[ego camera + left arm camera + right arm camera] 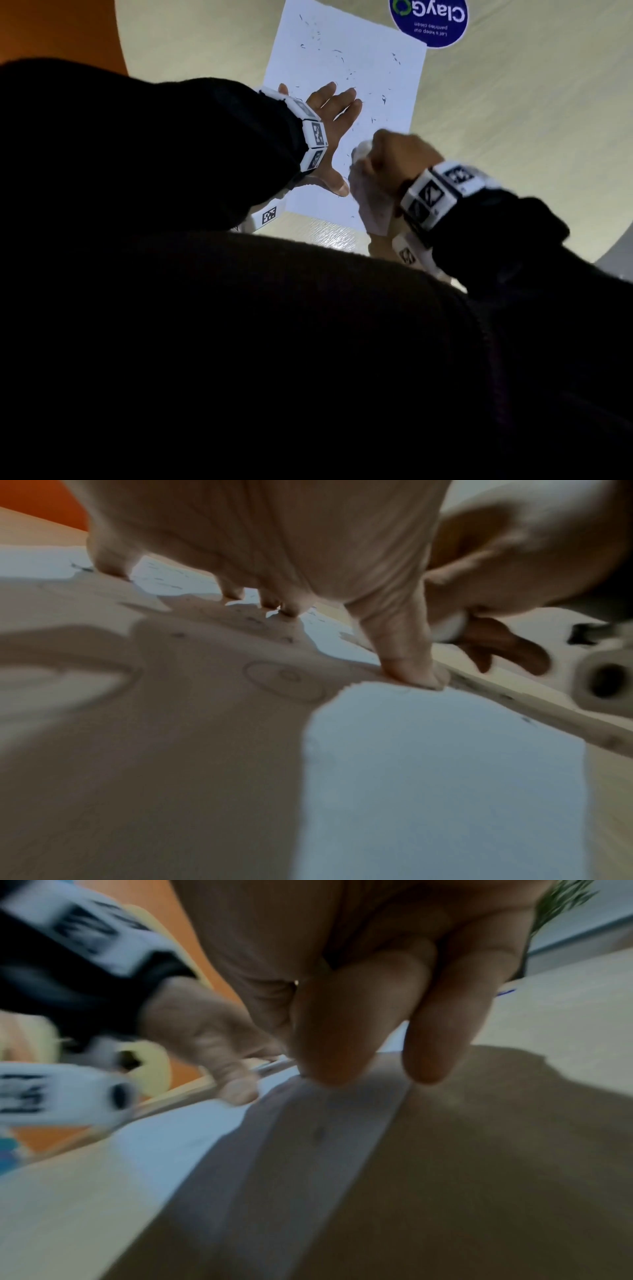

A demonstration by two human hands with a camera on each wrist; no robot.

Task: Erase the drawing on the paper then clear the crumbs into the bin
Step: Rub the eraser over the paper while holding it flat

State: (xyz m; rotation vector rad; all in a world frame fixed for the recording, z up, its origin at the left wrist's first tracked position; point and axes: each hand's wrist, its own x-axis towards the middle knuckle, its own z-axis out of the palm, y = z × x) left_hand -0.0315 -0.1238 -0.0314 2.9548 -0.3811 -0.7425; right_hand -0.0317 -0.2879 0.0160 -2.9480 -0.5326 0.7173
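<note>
The white rectangular sheet of paper (346, 102) is lying flat on the pale beige wood-grain table (513, 137), w/ its far corner just beside a round dark-blue sticker with white "ClayGo" letters (430, 20). Many small dark eraser crumbs (383, 100) are lying scattered over the sheet, mostly on the far and middle part. No drawing lines are showing in the head view; the sheet is looking mostly blank there.

The left hand (330, 137) is pressing flat on the near-left part of the paper, fingers straight and spread wide, thumb (407, 653) stretched toward the near edge. In the left wrist view the fingertips are touching the sheet.

The right hand (394, 157) is blurred, at the near-right part of the paper, approx. just beside the left thumb. Its fingers are curled narrow around a small white eraser (363, 148), only a bit of it is showing past the knuckles. In the right wrist view two fingers (346, 1031) are pointing down, tips at the paper's edge; the eraser itself is not clear there.

Both wrists are wearing white bands with black square markers (313, 137), over black sleeves (171, 147).
</note>
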